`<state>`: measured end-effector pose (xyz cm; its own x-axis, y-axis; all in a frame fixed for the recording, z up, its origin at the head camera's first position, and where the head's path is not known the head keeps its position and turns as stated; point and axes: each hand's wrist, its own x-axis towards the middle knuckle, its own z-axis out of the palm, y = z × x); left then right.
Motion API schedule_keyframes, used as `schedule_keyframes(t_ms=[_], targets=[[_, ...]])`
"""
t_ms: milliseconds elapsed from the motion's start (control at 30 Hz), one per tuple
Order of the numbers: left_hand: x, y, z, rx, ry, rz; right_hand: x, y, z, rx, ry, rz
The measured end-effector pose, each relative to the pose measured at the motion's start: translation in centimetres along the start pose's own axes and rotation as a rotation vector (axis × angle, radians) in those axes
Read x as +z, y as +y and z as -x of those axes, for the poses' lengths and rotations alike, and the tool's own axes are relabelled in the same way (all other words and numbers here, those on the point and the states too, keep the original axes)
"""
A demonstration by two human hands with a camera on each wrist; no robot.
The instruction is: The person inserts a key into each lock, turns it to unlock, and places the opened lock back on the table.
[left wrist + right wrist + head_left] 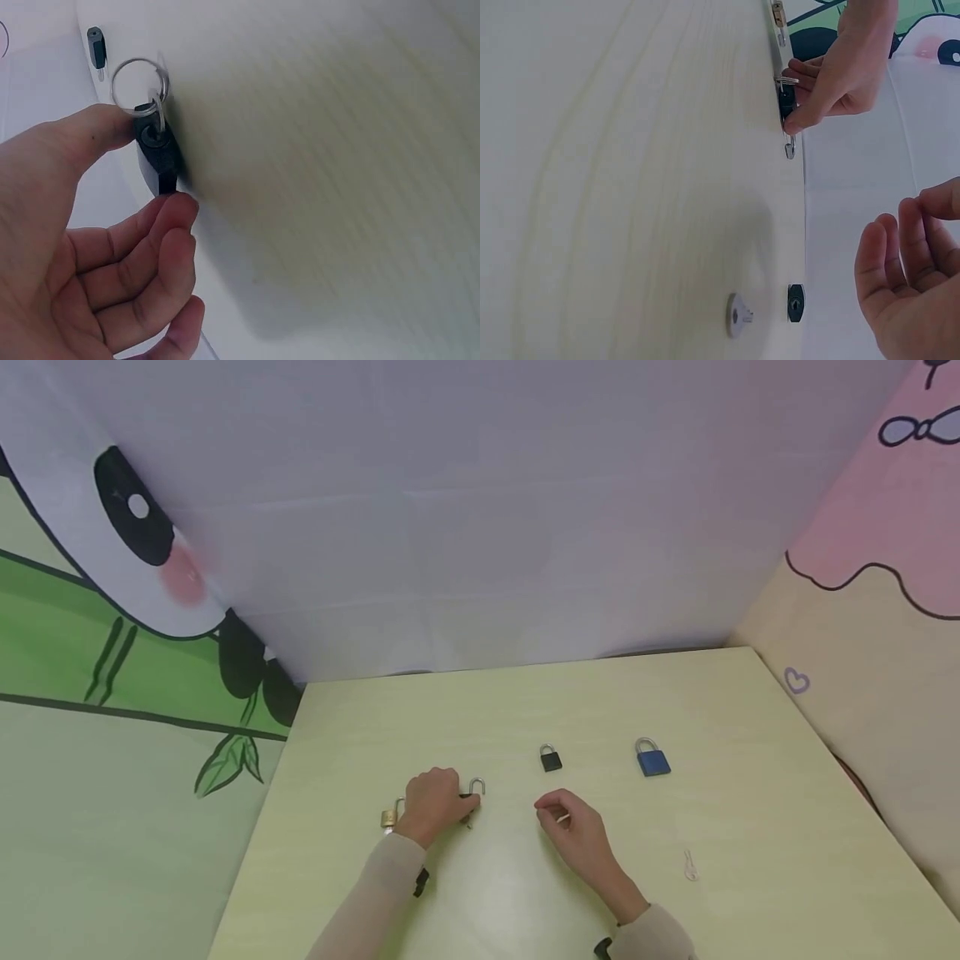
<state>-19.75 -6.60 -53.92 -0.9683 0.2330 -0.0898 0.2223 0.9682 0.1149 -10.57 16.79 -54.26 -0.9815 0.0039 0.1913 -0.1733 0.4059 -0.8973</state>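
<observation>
My left hand (433, 806) pinches a black padlock (156, 144) between thumb and fingertips, just above the table. A key sits in the lock's base, with a metal ring (140, 86) hanging from it. In the head view the padlock's raised shackle (477, 786) sticks out past the thumb. Beside that hand lies a brass padlock (388, 818), its shackle raised too. My right hand (579, 835) hovers to the right, fingers loosely bent and thumb tip meeting the index finger; nothing shows in its grasp. Beyond it lies a second black padlock (551, 762), its shackle down.
A blue padlock (653, 763) lies farther right on the pale table (750, 718). Nearer stands out a small thin loop-shaped item (690, 866). In the right wrist view a grey disc-like piece with a hole (736, 315) appears near the second black padlock. Printed cloth walls surround the table.
</observation>
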Motion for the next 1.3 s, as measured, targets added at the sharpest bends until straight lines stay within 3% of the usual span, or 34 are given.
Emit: schedule_keyframes(t_ms=[200, 300, 400, 567, 700, 967, 1300], targets=[[-0.3, 0.4, -0.1, -0.020, -0.017, 0.021, -0.8, 0.3, 0.2, -0.021, 0.015, 0.015], [-0.6, 0.7, -0.1, -0.036, -0.039, 0.031, -1.4, 0.6, 0.3, -0.057, 0.023, 0.087], [-1.1, 1.0, -0.2, -0.048, -0.051, 0.035, -2.1, 0.7, 0.4, -0.144, 0.035, 0.265], [-1.4, 1.4, -0.4, -0.041, -0.053, 0.040, -3.4, 0.4, 0.6, -0.353, 0.053, 0.654], [-1.3, 1.7, -0.6, -0.037, -0.066, 0.037, -4.2, 0.0, 0.9, -0.397, 0.029, 0.818], [-1.3, 3.0, -1.5, -0.020, -0.043, 0.046, -5.2, -0.1, 1.4, -0.318, -0.012, 0.856], [-1.3, 6.6, -3.7, 0.059, -0.021, 0.040, -6.0, 0.3, 2.2, -0.285, 0.001, 0.837]])
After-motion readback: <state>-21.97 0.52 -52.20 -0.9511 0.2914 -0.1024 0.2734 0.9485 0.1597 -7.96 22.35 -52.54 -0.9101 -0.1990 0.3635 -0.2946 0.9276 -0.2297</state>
